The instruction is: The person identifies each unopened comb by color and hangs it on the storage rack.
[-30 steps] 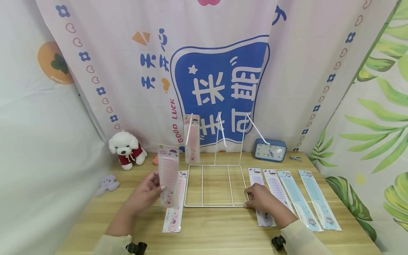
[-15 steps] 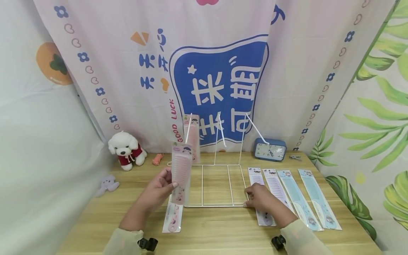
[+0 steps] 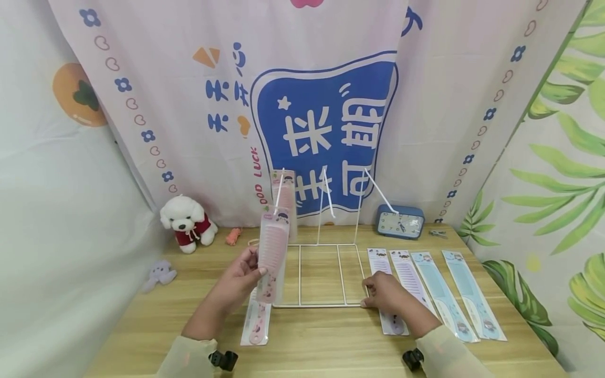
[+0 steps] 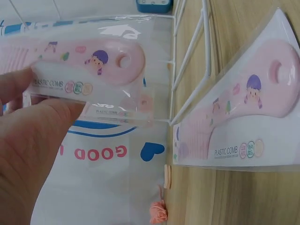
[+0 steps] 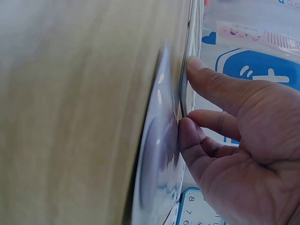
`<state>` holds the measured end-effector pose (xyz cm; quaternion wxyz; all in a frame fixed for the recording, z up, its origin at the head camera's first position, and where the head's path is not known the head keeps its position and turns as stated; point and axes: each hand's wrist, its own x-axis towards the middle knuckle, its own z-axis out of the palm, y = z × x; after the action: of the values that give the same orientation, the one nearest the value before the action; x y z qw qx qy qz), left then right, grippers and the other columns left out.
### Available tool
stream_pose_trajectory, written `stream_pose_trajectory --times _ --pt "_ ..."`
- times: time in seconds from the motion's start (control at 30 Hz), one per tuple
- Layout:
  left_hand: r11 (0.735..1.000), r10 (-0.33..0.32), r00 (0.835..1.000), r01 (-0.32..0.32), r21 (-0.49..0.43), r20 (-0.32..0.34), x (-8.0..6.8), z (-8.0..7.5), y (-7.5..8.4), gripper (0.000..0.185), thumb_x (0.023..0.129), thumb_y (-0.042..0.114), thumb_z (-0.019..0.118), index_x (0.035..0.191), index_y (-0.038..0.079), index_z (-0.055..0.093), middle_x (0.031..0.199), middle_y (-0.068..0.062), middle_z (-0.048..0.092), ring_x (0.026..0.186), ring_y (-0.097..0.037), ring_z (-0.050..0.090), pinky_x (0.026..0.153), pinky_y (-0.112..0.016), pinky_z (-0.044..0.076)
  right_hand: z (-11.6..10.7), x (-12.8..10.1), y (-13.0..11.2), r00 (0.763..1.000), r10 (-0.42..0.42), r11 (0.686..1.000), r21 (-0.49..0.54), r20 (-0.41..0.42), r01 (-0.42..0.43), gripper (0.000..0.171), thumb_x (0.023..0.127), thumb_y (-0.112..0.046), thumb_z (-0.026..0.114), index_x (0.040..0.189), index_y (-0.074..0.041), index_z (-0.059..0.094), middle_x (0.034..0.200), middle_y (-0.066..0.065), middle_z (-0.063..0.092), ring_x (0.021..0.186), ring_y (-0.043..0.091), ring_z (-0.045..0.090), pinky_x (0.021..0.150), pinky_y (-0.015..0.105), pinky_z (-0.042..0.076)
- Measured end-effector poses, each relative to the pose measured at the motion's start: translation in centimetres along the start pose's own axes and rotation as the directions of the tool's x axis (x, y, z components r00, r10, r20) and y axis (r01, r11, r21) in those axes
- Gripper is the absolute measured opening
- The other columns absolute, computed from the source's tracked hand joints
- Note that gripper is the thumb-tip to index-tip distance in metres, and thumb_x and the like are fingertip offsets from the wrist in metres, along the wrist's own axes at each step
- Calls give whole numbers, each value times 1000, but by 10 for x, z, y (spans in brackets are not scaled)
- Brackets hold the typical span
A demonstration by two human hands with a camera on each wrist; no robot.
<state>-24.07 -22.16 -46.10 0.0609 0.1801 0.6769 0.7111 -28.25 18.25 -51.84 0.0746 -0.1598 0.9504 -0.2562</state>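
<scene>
My left hand [image 3: 244,272] grips a packaged pink comb [image 3: 273,254] by its lower half and holds it upright, just in front of the left hook of a white wire rack [image 3: 321,303]. The left wrist view shows the held pink comb [image 4: 89,65] pinched between my thumb and fingers [image 4: 33,117]. Another pink comb [image 3: 285,195] hangs on that hook. A third pink comb [image 3: 257,323] lies flat on the table below my hand. My right hand [image 3: 384,294] holds the rack's front right corner, with its thumb and curled forefinger [image 5: 187,126] against the wire [image 5: 193,28].
Right of the rack lie two lilac combs [image 3: 408,275] and two blue combs [image 3: 465,291] in packs, side by side. A blue clock [image 3: 400,222] and a nail clipper [image 3: 438,233] stand at the back right. A plush dog [image 3: 187,221] and a small purple toy [image 3: 159,273] sit at the left.
My left hand has carried the pink comb rightward and a little up, from left of the rack to just in front of its left hook. The right hand has stayed put.
</scene>
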Motion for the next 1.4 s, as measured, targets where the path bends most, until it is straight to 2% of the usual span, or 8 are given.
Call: stream_pose_trajectory --times 0.13,0.33,0.43,0.57,0.67,0.93,1.3,1.4 --pt "998 -63 988 65 10 -144 7 4 -1 30 109 -6 50 138 -1 43 128 -5 58 118 -15 59 100 -25 57 0 -2 -2 1000 12 1000 1 3 -12 28 85 -18 95 90 -11 69 77 2 48 71 16 45 65 29 35" --pt "988 -66 925 114 107 -375 29 15 3 21 110 -4 51 130 0 49 125 -12 59 113 -18 57 92 -20 53 -2 -2 -3 1000 27 1000 7 3 -27 28 86 -19 95 100 -10 73 81 4 51 75 17 47 68 31 38" --pt "982 -41 894 117 145 -447 45 19 4 22 110 -2 52 131 -1 51 128 -17 59 116 -20 55 93 -19 50 -3 -2 -4 999 41 999 3 2 -41 29 85 -19 95 104 -9 75 83 5 52 78 18 49 70 33 40" --pt "979 -67 870 151 135 -489 63 21 6 24 111 -1 50 135 -1 52 136 -20 58 122 -25 54 103 -32 50 -4 -2 -4 999 52 999 -2 2 -52 33 85 -20 95 111 -8 78 86 5 54 82 18 51 73 35 42" --pt "979 -88 865 168 120 -494 74 20 5 27 111 -2 48 138 -2 50 140 -21 56 126 -29 54 110 -41 49 -4 -2 -4 999 52 999 -3 1 -52 36 85 -20 95 114 -7 78 88 4 54 84 18 51 74 36 43" --pt "961 -73 869 192 198 -489 95 8 -11 21 113 3 49 133 1 52 135 -17 55 123 -27 53 104 -39 50 -3 -2 -3 999 37 999 -2 -5 -37 30 85 -20 95 104 -8 75 84 4 53 83 18 50 74 36 42" --pt "926 21 881 162 342 -472 109 -1 -26 17 111 4 55 126 -3 57 127 -23 61 120 -34 58 108 -49 51 -1 -1 -2 999 38 999 5 -14 -38 32 84 -19 96 107 -8 77 85 4 53 84 18 50 76 36 42" --pt "922 23 877 167 350 -480 110 -1 -25 16 110 5 57 124 -2 59 124 -21 62 117 -32 59 105 -46 52 -2 0 -1 1000 27 1000 -9 -11 -27 27 84 -20 96 99 -8 76 82 3 52 81 17 50 73 34 41"
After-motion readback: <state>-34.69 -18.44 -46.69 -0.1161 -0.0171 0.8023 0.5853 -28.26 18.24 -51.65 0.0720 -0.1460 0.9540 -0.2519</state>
